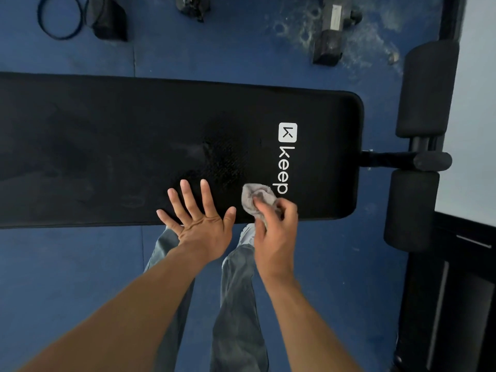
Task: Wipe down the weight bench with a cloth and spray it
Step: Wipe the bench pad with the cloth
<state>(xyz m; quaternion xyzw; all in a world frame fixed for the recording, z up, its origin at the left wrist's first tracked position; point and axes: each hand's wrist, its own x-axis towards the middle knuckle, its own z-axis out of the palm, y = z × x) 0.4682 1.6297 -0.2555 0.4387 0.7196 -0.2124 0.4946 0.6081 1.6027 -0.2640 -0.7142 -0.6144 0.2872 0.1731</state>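
Note:
A black padded weight bench point(134, 146) with a white "keep" logo lies across the view on a blue floor. My right hand point(276, 226) grips a bunched grey cloth point(255, 198) pressed on the bench's near edge, just below the logo. My left hand point(198, 218) rests flat on the same near edge beside it, fingers spread and holding nothing. A damp, darker patch shows on the pad above my left hand. No spray bottle is in view.
Black foam leg rollers point(426, 89) stand at the bench's right end. Dumbbells point(331, 30) and a dark weight point(110, 20) with a cord loop lie on the floor beyond the bench. Black equipment point(453, 304) fills the lower right. My jeans-clad legs are below.

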